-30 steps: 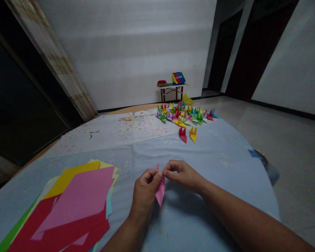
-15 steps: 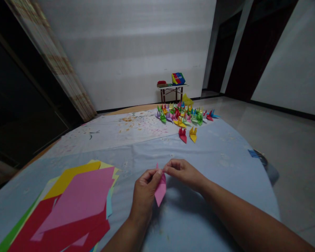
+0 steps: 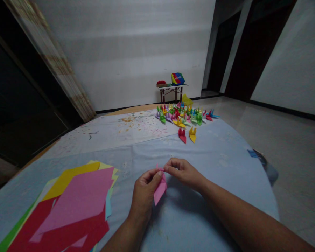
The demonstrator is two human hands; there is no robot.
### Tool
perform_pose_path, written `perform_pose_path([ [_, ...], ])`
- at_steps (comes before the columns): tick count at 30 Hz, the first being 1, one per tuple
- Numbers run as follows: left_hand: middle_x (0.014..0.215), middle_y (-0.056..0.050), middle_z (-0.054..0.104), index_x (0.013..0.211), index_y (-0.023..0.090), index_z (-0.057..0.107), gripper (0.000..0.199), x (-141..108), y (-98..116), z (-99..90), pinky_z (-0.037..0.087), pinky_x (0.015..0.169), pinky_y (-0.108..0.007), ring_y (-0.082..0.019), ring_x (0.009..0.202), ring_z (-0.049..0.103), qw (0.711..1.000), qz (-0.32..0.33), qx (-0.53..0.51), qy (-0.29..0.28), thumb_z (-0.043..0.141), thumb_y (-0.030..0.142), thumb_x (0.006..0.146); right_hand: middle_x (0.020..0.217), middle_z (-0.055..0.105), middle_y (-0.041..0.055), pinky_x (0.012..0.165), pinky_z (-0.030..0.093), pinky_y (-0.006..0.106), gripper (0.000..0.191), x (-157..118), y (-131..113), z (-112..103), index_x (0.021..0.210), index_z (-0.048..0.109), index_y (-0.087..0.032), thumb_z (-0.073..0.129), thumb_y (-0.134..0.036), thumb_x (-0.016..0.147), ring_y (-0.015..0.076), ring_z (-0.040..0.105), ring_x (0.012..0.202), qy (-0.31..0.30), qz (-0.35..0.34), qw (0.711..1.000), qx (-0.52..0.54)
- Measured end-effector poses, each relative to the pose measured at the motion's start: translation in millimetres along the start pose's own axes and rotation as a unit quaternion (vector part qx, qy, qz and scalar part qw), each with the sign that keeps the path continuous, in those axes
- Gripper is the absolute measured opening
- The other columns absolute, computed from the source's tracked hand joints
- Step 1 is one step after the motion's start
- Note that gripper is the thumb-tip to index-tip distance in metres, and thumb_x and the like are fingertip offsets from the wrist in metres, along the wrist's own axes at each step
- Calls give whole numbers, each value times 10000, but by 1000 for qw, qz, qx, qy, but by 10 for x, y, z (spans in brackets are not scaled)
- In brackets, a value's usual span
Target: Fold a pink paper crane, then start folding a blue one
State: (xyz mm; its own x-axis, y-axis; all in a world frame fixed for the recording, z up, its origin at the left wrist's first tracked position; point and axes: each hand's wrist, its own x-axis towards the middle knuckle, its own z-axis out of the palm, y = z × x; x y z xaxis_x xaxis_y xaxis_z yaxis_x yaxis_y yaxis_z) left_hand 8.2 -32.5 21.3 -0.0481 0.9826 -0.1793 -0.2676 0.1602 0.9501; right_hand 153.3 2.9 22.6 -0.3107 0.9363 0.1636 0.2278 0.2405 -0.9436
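A folded pink origami paper (image 3: 160, 190) hangs over the blue tablecloth, its broad pointed part facing down toward me. My left hand (image 3: 146, 185) pinches it near the top between thumb and fingers. On the other side, my right hand (image 3: 182, 170) closes thumb and forefinger on a small upper tip of the same paper. The fingers hide part of the folds at the top. Beyond my hands stand a red paper crane (image 3: 182, 135) and a yellow paper crane (image 3: 192, 134), side by side.
At the left lies a stack of coloured sheets, a pink sheet (image 3: 78, 196) on top. Many-coloured paper cranes (image 3: 177, 115) crowd the table's far right. Behind them a small stand (image 3: 173, 86) holds a bright bag (image 3: 177, 78). The tablecloth (image 3: 212, 150) reaches a rounded right edge.
The pink paper has turned slightly, its lower point swinging a little left and its side showing wider. Both hands keep nearly the same place and grip.
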Motion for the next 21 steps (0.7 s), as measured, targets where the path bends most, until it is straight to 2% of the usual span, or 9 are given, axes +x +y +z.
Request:
perform_pose_path([
  [21, 551, 3, 604, 740, 109, 685, 334, 8, -14, -11, 355, 446, -177, -83, 457, 484, 1000, -6, 13, -7, 760, 372, 547, 683, 581, 3, 658, 406, 243, 133, -7, 17, 7, 693, 597, -155, 553, -259, 763, 116, 512, 669, 24, -46, 997, -60],
])
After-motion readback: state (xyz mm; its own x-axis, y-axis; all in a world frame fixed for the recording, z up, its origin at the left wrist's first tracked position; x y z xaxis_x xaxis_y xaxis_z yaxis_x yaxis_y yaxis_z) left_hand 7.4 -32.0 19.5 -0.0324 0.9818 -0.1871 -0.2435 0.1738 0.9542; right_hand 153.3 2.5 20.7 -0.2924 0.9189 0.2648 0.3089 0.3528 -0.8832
